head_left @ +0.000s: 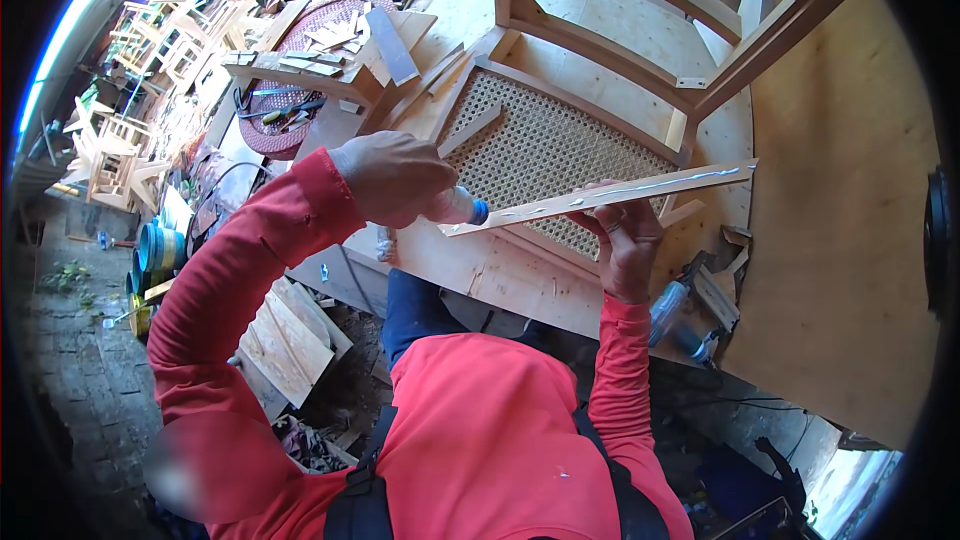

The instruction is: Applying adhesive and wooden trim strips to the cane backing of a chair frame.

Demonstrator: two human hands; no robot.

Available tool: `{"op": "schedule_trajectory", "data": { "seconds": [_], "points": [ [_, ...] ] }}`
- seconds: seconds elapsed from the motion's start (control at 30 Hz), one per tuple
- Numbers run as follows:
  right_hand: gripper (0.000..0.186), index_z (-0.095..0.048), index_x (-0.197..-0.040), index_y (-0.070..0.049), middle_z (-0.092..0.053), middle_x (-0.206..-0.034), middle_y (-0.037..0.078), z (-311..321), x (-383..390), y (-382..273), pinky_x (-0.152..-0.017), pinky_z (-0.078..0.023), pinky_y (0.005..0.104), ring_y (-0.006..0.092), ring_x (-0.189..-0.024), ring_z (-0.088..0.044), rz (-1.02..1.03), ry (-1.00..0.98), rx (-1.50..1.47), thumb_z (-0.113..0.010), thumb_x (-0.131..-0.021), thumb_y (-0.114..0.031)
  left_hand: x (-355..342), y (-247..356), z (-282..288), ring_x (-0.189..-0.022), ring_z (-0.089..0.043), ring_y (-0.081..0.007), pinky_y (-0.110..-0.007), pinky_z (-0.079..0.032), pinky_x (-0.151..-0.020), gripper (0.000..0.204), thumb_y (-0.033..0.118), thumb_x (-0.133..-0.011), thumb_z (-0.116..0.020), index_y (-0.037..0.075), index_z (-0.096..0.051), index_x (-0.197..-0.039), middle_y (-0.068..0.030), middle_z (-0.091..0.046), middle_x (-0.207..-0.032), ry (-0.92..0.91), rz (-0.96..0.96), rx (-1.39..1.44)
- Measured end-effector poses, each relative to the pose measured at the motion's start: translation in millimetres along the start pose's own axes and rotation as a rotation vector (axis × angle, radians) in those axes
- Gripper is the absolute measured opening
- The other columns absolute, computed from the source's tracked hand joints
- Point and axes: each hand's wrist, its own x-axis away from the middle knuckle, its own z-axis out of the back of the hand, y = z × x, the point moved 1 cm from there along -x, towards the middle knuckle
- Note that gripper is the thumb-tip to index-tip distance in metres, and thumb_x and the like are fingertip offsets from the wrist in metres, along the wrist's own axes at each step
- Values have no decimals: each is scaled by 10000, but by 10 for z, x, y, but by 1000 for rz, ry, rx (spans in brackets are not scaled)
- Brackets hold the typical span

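Red sleeves are framing a bench scene in which a person is working with both bare hands at a pale plywood table. Near the centre of the frame, the left hand is closing firmly around a pale bottle, its blue tip pointing right over the near end of a slim wooden strip; whether the tip is touching the wood cannot be told. The right hand, just right of centre, is clamping that strip between thumb and fingers from beneath, holding it aslant, its right end higher in the frame. White glue-like streaks are running along the strip's upturned face. Behind it, a wood-framed cane panel is lying on the table, with a short wooden offcut resting across its upper left part. A chair frame is filling the upper right, beside a broad brown board that is spanning the right edge. A clear plastic bottle is lying near the table's edge at lower right. At upper left, a red woven stool is bearing hand tools, while jumbled wooden frames are crowding the ground beyond and buckets are standing at far left.
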Motion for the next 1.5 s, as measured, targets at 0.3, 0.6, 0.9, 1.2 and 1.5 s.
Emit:
{"op": "schedule_trajectory", "data": {
  "seconds": [0.3, 0.6, 0.9, 1.2, 1.5],
  "points": [
    [316, -637, -1307, -13, -711, -1185, 151, 20, -13, -76, -917, -655, 501, 288, -1099, -713, 4, -8, 37, -639, -994, 26, -5, -47, -156, -798, -714, -403, -498, -552, -700, 144, 146, -802, -755, 27, -703, -861, -186, -715, -817, 81, -38, 21],
    [313, -643, -1283, -12, -715, -1168, 134, -72, 79, 129, -910, -666, 496, 268, -1072, -717, -18, -17, 42, -639, -978, 63, 201, 240, 577, -680, -662, -436, -522, -499, -621, 216, 264, -914, -757, 85, -646, -965, -197, -627, -672, 276, -84, 198],
    [215, -667, -1157, 11, -730, -1054, 99, -141, 150, 199, -909, -667, 473, 234, -1029, -725, -19, 20, 83, -661, -957, 89, -222, 430, 921, -699, -684, -412, -496, -514, -638, 274, 234, -907, -776, 28, -628, -1011, -213, -651, -712, 393, -255, 62],
    [278, -663, -1214, 27, -731, -1025, 100, -225, 143, 35, -916, -663, 456, 219, -989, -727, -18, 33, 126, -688, -943, 84, -343, 481, 848, -699, -668, -371, -496, -512, -652, 255, 190, -860, -792, 43, -632, -992, -150, -621, -765, 257, -282, -13],
    [259, -658, -1203, 9, -749, -1099, 87, -220, 178, 241, -903, -602, 302, 145, -1025, -708, -34, -46, 165, -668, -960, 97, -135, 357, 878, -847, -625, -355, -484, -495, -751, 285, 167, -814, -803, 55, -620, -1002, -139, -590, -866, 449, -302, 83]
  ]
}}
